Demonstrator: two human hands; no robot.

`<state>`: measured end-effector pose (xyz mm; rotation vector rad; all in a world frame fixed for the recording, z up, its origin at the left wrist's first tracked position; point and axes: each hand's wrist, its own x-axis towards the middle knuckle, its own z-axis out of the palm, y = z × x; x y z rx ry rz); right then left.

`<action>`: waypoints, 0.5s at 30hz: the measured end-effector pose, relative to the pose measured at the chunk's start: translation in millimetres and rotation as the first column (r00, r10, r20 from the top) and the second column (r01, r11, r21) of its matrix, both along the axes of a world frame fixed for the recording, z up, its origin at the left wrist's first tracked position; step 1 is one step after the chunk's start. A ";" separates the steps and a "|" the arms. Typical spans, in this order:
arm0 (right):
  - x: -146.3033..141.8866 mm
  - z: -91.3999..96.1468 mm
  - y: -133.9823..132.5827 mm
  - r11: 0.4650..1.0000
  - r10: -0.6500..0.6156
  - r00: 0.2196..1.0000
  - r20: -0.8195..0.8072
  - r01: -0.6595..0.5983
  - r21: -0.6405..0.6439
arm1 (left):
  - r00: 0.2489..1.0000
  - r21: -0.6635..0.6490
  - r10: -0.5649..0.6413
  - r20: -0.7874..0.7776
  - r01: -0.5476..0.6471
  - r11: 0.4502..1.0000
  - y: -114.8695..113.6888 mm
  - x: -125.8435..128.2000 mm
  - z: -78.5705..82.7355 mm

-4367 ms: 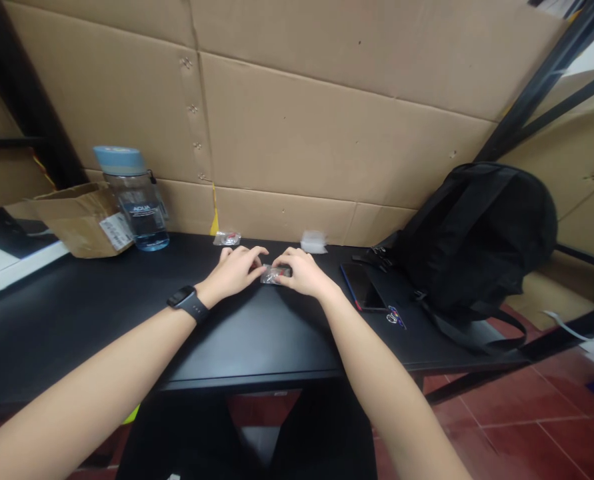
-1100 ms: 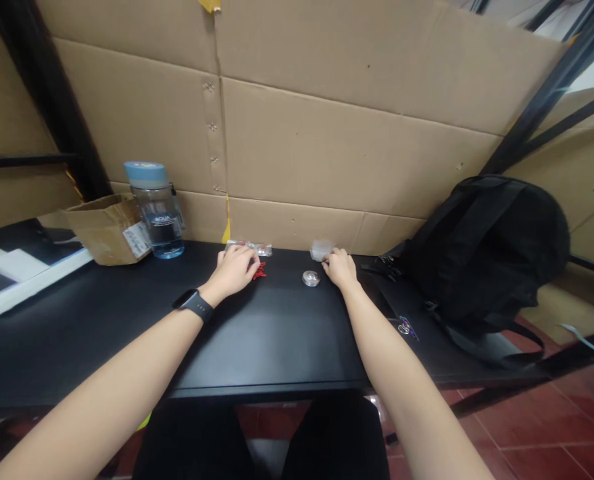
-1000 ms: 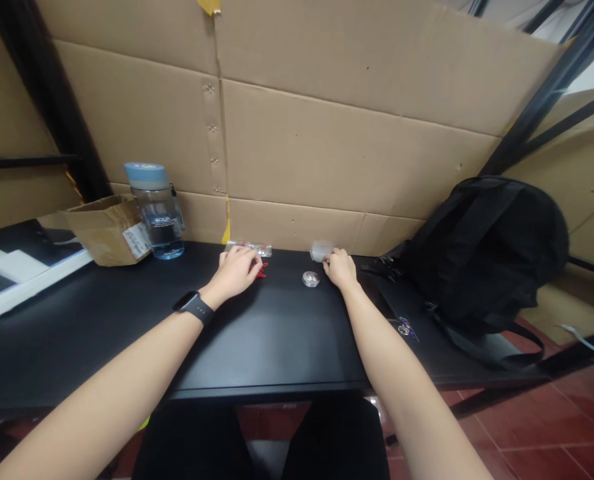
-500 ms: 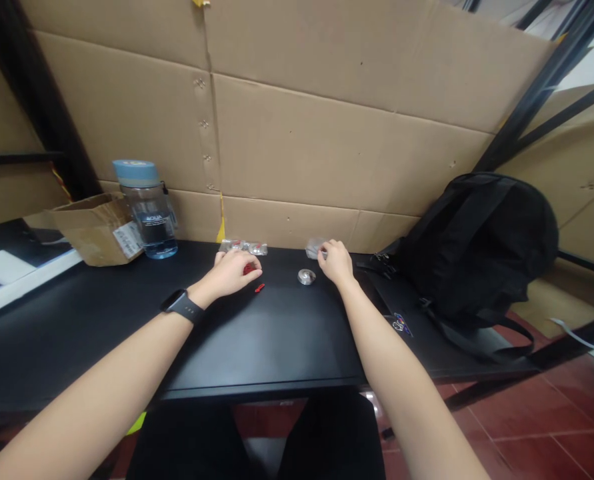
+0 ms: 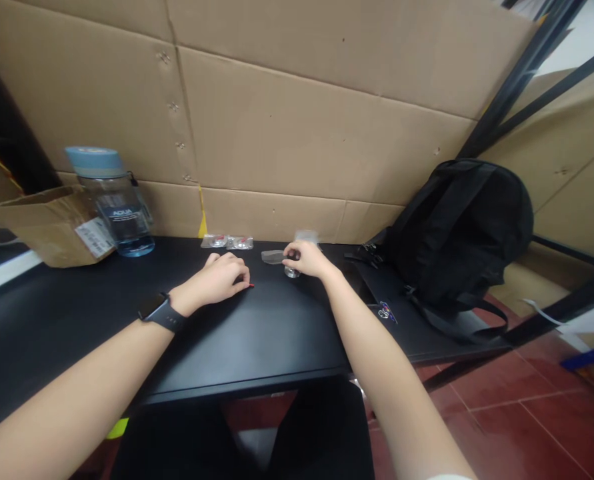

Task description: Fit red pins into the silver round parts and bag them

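Note:
My left hand [image 5: 221, 280], with a black watch on the wrist, rests on the black table [image 5: 101, 313] with its fingers curled over a small red part [image 5: 250, 285] that peeks out at the fingertips. My right hand [image 5: 307, 259] pinches a small clear plastic bag [image 5: 273, 257] and hovers over a small round metal piece [image 5: 291, 272]. Two filled clear bags [image 5: 227, 241] with red parts lie by the cardboard wall, just beyond my left hand. A stack of empty clear bags [image 5: 307, 235] sits behind my right hand.
A blue-capped water bottle [image 5: 114, 203] and an open cardboard box [image 5: 51, 223] stand at the back left. A black backpack [image 5: 457, 233] leans at the right over a dark flat case [image 5: 391, 310]. Cardboard sheets [image 5: 301, 127] wall off the back.
My right hand has drawn a clear bag from the stack and moved left over the round metal piece. My left hand has closed over the red part. The view has shifted right.

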<state>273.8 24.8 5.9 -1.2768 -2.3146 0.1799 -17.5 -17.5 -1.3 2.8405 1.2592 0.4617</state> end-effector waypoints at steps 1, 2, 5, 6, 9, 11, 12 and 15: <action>6.5 1.3 -0.1 0.998 0.001 1.000 0.007 0.000 -0.063 | 1.000 0.003 -0.002 0.007 0.002 1.000 -1.0 1.4 0.8; 11.6 2.1 -0.4 0.991 0.007 1.000 0.016 -0.005 -0.131 | 1.000 -0.005 -0.001 0.023 0.001 1.000 -2.1 2.9 2.0; 17.6 2.9 -1.4 0.964 0.034 0.998 0.044 -0.021 -0.265 | 0.993 -0.064 0.008 0.121 0.000 0.998 -5.2 8.1 6.6; 17.2 3.0 -1.8 0.962 0.034 0.998 0.051 -0.019 -0.273 | 0.987 -0.078 0.017 0.161 -0.004 0.997 -6.1 9.6 8.2; 14.9 5.6 -4.1 0.967 0.016 0.998 0.066 0.002 -0.255 | 0.967 -0.074 0.065 0.248 -0.048 0.996 -7.6 12.2 11.2; 14.2 9.7 -7.9 0.969 0.012 0.998 0.059 0.003 -0.247 | 0.959 -0.056 0.093 0.269 -0.081 0.995 -7.5 12.4 11.4; 13.6 12.2 -10.6 0.970 0.014 0.999 0.045 -0.003 -0.242 | 0.958 -0.049 0.100 0.270 -0.090 0.995 -7.4 12.2 11.1; 6.7 19.4 -20.9 0.979 0.029 0.998 -0.047 -0.037 -0.198 | 0.959 -0.044 0.105 0.264 -0.097 0.994 -7.3 11.7 9.9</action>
